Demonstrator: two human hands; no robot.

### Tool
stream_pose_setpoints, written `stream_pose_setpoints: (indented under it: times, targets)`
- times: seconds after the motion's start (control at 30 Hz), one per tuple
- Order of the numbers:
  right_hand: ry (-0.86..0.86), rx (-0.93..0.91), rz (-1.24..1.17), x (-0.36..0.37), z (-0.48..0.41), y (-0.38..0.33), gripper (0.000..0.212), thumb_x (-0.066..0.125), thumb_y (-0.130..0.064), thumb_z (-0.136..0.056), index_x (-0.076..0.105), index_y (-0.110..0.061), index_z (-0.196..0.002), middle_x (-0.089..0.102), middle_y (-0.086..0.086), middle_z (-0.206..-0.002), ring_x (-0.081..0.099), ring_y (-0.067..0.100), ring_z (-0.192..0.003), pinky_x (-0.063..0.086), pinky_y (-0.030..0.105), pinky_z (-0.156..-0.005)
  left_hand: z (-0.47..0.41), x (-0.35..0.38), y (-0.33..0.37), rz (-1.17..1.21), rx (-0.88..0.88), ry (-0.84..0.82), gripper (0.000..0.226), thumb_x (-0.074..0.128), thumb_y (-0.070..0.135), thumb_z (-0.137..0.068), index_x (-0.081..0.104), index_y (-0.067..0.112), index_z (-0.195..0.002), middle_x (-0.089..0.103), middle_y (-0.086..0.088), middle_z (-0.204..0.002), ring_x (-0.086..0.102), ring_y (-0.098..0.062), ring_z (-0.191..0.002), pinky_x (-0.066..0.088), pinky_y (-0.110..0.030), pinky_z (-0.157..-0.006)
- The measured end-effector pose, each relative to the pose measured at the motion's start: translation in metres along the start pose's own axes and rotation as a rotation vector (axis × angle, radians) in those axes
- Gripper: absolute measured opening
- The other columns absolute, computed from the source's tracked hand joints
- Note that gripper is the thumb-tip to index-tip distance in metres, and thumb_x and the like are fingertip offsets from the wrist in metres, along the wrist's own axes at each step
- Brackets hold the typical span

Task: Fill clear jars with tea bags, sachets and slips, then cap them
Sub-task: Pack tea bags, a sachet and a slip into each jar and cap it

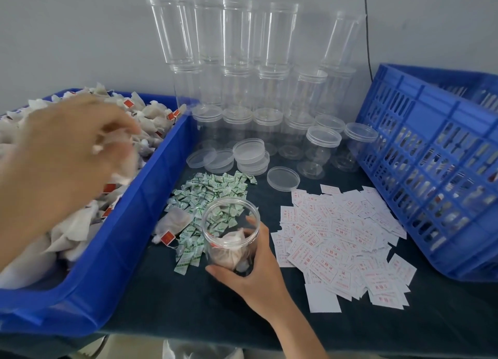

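Gripping the open jar (230,223) at six o'clock, the right hand (253,272) wraps thumb and fingers round it; at nine o'clock the left hand (62,153), blurred, seems to pinch tea bags (122,170) over the tray (151,197).

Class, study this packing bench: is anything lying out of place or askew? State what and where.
One tea bag lies loose on the tabletop, overlapping the green sachets, outside the blue bin that holds the rest. The blue crate on the right also appears tilted.
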State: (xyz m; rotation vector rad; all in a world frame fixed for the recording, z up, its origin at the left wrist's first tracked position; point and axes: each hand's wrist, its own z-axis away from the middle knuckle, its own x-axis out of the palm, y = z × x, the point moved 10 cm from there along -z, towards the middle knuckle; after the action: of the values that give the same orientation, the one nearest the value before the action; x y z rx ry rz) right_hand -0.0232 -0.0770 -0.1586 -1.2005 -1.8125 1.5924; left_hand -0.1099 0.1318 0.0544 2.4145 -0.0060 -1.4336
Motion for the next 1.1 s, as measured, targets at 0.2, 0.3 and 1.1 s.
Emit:
stream_pose_setpoints:
  times: [0.2, 0.3, 1.1]
  targets:
    - [-0.002, 0.004, 0.029, -0.001, 0.001, 0.001, 0.089, 0.089, -0.053, -0.064, 0.029, -0.069, -0.128, 0.056, -0.029, -0.127, 0.056, -0.001, -0.120, 0.042, 0.006, -0.091, 0.014, 0.050, 0.100, 0.461, 0.021, -0.089, 0.011, 0.066, 0.024, -0.083, 0.065, 0.035, -0.084, 0.060, 0.016, -0.092, 0.060, 0.002, -0.090, 0.047, -0.002, -0.065]
    - [-0.018, 0.003, 0.020, 0.001, 0.000, 0.001, 0.086, 0.090, -0.049, -0.066, 0.035, -0.059, -0.131, 0.059, -0.022, -0.128, 0.058, 0.003, -0.119, 0.048, 0.013, -0.091, 0.018, 0.086, 0.096, 0.439, -0.049, -0.203, 0.021, 0.066, 0.014, -0.088, 0.064, 0.030, -0.101, 0.057, 0.015, -0.105, 0.057, 0.000, -0.100, 0.050, -0.010, -0.080]
    - [-0.010, -0.006, 0.003, 0.002, -0.002, 0.006, 0.091, 0.089, -0.054, -0.066, 0.035, -0.049, -0.140, 0.056, -0.021, -0.136, 0.054, 0.002, -0.127, 0.044, 0.010, -0.097, 0.026, 0.025, -0.041, 0.052, -0.222, 0.113, 0.011, 0.060, 0.025, -0.083, 0.050, 0.029, -0.078, 0.058, -0.004, -0.083, 0.059, -0.033, -0.080, 0.051, -0.055, -0.065]
